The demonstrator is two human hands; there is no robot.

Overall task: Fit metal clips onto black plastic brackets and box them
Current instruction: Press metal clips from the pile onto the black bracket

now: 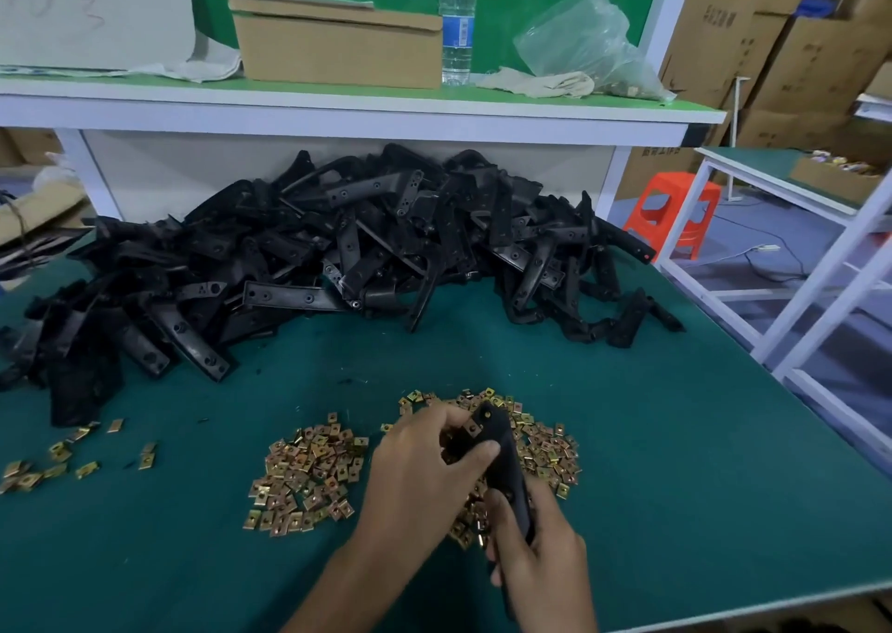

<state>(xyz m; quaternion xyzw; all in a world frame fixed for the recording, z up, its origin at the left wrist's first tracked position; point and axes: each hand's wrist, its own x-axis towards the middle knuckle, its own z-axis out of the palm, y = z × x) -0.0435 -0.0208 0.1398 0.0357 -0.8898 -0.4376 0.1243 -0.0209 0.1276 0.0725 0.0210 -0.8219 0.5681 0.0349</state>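
My right hand (540, 550) grips the lower end of a black plastic bracket (502, 458), which points up and away over the clip pile. My left hand (425, 468) pinches a gold metal clip (474, 427) at the bracket's upper end, thumb pressed against the bracket's side. Loose gold clips (309, 478) lie spread on the green table (675, 463) under and around both hands. A large heap of black brackets (313, 256) fills the back of the table.
A few stray clips (58, 458) lie at the left. On the raised shelf stand a cardboard box (338, 48), a water bottle (456, 19) and a plastic bag (589, 43). A white frame (820, 294) and an orange stool (675, 212) stand to the right.
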